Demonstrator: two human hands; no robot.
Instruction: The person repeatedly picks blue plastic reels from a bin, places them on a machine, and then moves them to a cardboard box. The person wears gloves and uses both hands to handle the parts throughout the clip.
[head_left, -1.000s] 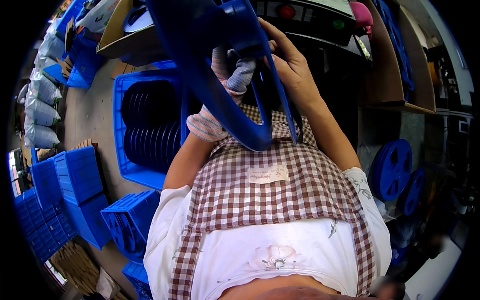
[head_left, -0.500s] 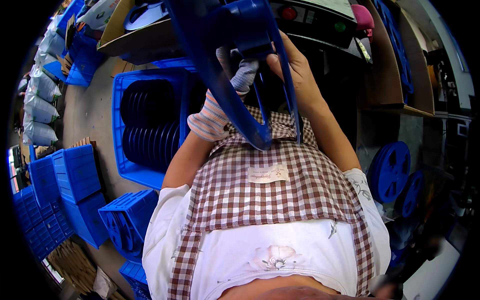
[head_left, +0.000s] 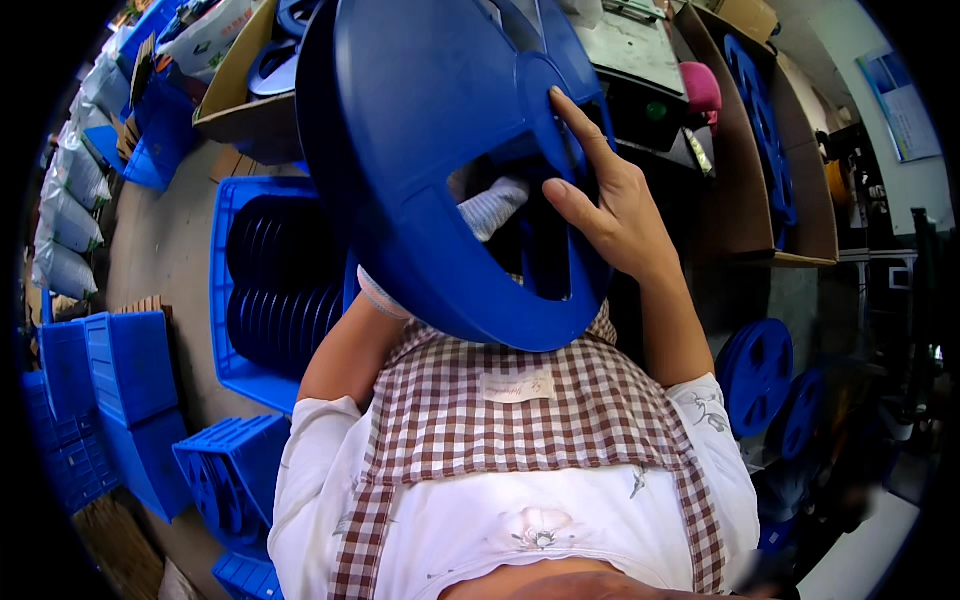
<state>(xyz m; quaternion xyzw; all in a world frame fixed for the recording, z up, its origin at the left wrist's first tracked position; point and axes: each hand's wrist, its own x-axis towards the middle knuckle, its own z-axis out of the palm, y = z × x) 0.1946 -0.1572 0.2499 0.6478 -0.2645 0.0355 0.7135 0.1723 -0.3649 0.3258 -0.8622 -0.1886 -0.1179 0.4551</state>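
A large blue plastic reel [head_left: 400, 130] with cut-out openings is held up before my chest, one broad face tilted toward me. Through an opening shows part of my left hand [head_left: 495, 208], in a striped knit glove and closed on the reel from behind; most of it is hidden by the near flange. My bare right hand [head_left: 610, 205] lies at the reel's right side. Its index finger is stretched onto the hub, and the thumb stands apart beside the opening. The other fingers are hard to see.
Left of me a blue crate [head_left: 222, 330] holds rows of dark discs. Cardboard boxes with blue reels stand at far left [head_left: 240, 120] and right [head_left: 800, 245]. A machine [head_left: 640, 110] is beyond my right hand. More blue reels [head_left: 760, 375] lean at right; stacked blue bins [head_left: 130, 365] stand left.
The reel has turned from nearly edge-on to show its broad face. My right hand has gone from gripping the flange to spread fingers at the hub. The left glove is now mostly covered.
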